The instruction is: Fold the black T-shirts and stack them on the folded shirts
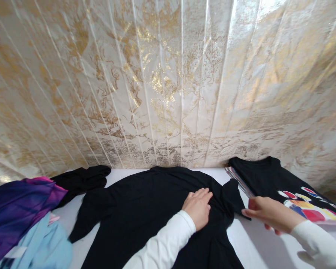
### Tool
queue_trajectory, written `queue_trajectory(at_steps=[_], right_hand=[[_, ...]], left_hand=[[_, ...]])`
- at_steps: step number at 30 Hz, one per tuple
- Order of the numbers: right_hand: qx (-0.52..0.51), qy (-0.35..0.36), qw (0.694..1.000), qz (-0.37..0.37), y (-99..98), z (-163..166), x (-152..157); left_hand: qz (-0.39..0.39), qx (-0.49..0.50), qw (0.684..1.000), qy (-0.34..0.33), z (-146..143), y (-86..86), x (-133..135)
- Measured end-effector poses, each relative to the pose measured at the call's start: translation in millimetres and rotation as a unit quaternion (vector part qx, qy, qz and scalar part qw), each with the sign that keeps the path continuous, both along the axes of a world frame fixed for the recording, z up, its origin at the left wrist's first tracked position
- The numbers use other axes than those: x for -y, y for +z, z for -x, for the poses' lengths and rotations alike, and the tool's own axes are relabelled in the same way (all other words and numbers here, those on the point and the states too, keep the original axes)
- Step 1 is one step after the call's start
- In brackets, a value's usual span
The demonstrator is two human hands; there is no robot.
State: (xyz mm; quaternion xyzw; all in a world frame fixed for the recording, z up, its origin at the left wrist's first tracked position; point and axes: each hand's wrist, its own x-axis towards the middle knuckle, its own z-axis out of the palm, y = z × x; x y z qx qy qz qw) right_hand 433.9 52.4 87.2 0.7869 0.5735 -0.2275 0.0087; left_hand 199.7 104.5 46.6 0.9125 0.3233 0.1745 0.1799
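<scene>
A black T-shirt (145, 209) lies spread on the white table, collar at the far side and a sleeve out to each side. My left hand (198, 207) rests flat on its upper right part, fingers stretched out. At the right, my right hand (268, 213) pinches the edge of the shirt's right sleeve between thumb and fingers. That sleeve is bent and slightly raised, with creases running into the shoulder. The shirt's lower hem lies outside the view.
To the right sits a stack of folded shirts, topped by a black shirt with a colourful print (268, 183). Purple cloth (22, 213), light blue cloth (44, 243) and a black garment (84, 183) lie heaped at the left. A white-and-gold patterned curtain (162, 86) hangs behind the table (254, 243).
</scene>
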Motion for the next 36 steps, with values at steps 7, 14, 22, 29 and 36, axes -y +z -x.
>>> queue_trajectory(at_steps=[7,14,22,29,36], right_hand=[[-0.011,0.072,0.985,-0.158,-21.9,-8,8],[-0.029,0.043,0.978,-0.204,-35.2,-9,22],[-0.151,-0.019,0.94,-0.306,-36.5,10,15],[-0.519,-0.122,0.793,-0.295,-7.0,3,21],[-0.421,-0.088,0.892,-0.14,-9.2,-29,29]], left_hand=[[-0.023,-0.053,0.998,0.016,-4,-10.1,-40],[-0.061,-0.063,0.995,0.044,6,-18.0,-40],[-0.077,-0.063,0.993,0.058,8,-19.4,-41],[-0.078,-0.062,0.993,0.058,8,-19.4,-40],[-0.067,-0.06,0.995,0.053,9,-18.6,-41]])
